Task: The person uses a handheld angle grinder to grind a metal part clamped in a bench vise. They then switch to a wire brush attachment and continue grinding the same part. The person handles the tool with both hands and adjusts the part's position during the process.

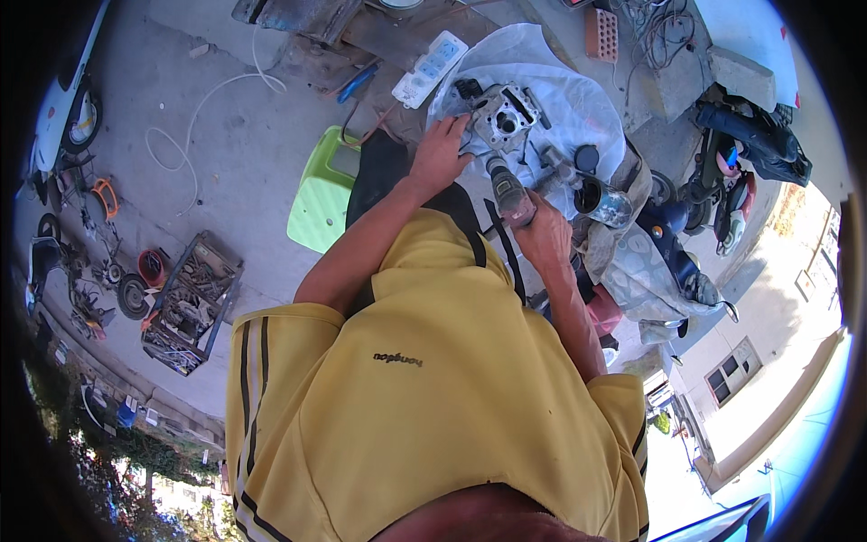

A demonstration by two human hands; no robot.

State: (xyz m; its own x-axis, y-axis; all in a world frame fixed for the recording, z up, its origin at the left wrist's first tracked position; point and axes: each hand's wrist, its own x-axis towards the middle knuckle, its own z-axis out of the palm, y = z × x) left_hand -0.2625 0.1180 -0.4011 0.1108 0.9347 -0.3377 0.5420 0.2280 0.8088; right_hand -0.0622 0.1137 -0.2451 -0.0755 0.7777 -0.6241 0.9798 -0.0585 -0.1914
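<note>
A grey metal engine cylinder block [506, 117] with a round bore sits on a clear plastic sheet [591, 104] in front of me. My left hand [441, 155] is at its left side, fingers and thumb around the near-left edge; the fingertips are partly hidden. My right hand [545, 233] is wrapped round a worn grey and reddish power drill [510, 194]. The drill's nose points at the block's near side; whether it touches cannot be made out. A small black part [468, 88] lies at the block's far-left corner, and a dark round cap [586, 159] lies to its right.
A metal can-like container [603, 200] stands right of the drill. Left are a green plastic stool [316, 194] and a white power strip [432, 70]. Further off are a tool box [194, 303], a pale hose [187, 144], a perforated brick [602, 36] and parked motorbikes [722, 181].
</note>
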